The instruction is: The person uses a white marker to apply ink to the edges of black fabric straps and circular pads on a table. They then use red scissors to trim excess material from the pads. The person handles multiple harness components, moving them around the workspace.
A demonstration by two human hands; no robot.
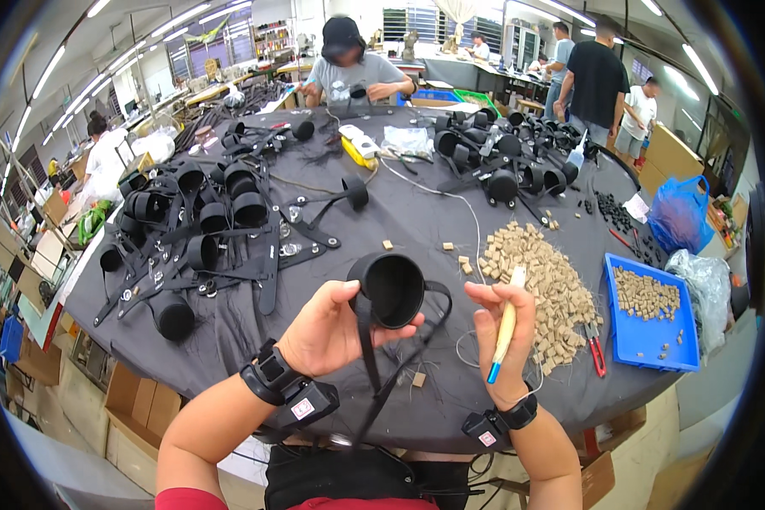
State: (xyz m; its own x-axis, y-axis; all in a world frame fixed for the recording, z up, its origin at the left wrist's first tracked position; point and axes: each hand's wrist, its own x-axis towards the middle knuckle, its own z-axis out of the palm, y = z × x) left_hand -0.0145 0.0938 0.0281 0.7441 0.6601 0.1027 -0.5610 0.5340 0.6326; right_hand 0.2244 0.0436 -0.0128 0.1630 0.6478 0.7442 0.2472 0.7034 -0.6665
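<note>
My left hand (327, 327) grips a black round cup-shaped piece (388, 289) with its open mouth turned toward me; black straps (374, 361) hang down from it. My right hand (500, 340) holds a thin cream stick tool with a blue tip (503, 336), pointing down, just right of the cup. Both wrists carry black strapped devices. A heap of small tan blocks (540, 276) lies on the grey cloth-covered table (416, 212) right behind my right hand.
Several finished black cups with straps (200, 225) lie at the left, more (501, 157) at the far right. A blue tray (650, 319) holds tan blocks; red-handled pliers (596, 348) lie beside it. A person (348, 68) works across the table; others stand behind. Cardboard boxes sit below.
</note>
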